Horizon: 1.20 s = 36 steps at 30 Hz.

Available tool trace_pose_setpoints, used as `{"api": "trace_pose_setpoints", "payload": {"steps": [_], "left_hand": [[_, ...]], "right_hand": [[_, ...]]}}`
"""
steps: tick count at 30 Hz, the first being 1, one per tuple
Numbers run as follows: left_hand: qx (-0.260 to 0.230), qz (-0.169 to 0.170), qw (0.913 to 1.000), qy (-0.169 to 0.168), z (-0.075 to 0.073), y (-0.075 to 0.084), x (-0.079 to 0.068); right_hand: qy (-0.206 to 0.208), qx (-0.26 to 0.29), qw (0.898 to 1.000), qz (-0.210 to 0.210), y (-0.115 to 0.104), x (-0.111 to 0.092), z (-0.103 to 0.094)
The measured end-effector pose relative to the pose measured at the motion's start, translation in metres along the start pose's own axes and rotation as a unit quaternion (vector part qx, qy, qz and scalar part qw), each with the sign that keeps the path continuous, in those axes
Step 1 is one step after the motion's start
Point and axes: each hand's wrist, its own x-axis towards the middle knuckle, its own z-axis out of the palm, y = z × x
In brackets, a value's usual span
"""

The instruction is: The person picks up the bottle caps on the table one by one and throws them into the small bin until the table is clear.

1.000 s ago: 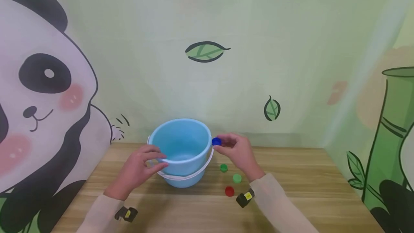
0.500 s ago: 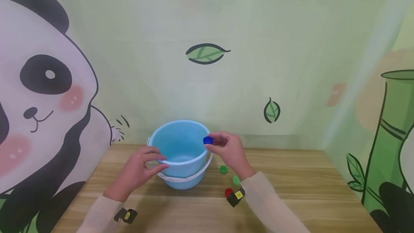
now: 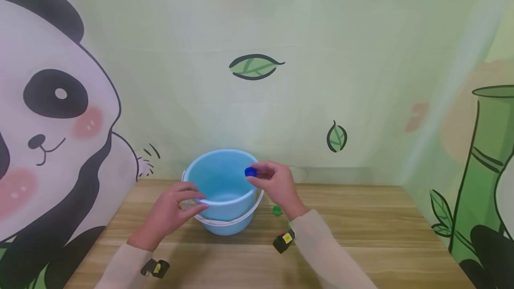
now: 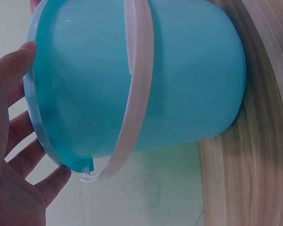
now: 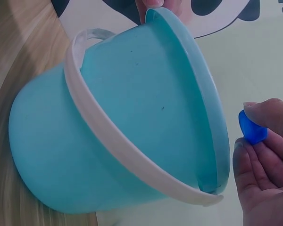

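A light blue bucket [image 3: 230, 210] stands upright on the wooden table, its white handle [image 4: 142, 75] hanging down at the front. My left hand [image 3: 168, 211] grips the near left rim, thumb outside and fingers over the inner side. Between the thumb and fingers of my right hand [image 3: 277, 186], a small blue bottle cap [image 3: 250, 172] is pinched. That cap is above the bucket's right rim in the head view. In the right wrist view, the blue cap [image 5: 253, 129] is just beyond the rim, apart from it.
A green cap [image 3: 277, 210] lies on the table [image 3: 341, 235] right of the bucket. Pieces of a light green cap and a red cap show beside the right wrist, mostly hidden by it. A printed panda wall stands behind.
My right hand has moved left with the blue cap, from beside the bucket to over its right rim. The left hand keeps its place on the rim.
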Motion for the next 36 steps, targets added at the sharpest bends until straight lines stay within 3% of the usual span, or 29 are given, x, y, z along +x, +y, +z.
{"api": "trace_pose_setpoints", "payload": {"steps": [16,24,36], "left_hand": [[-0.004,-0.020,0.9997,-0.011,0.001,-0.001,0.000],[0.004,0.001,1.0000,-0.002,0.000,0.000,-0.001],[0.001,-0.018,0.9997,-0.014,0.000,0.000,0.000]], "right_hand": [[-0.009,-0.017,1.000,-0.005,-0.004,0.012,0.020],[-0.012,-0.040,0.999,-0.013,-0.006,0.018,0.026],[-0.016,-0.054,0.998,-0.009,-0.010,0.019,0.030]]}}
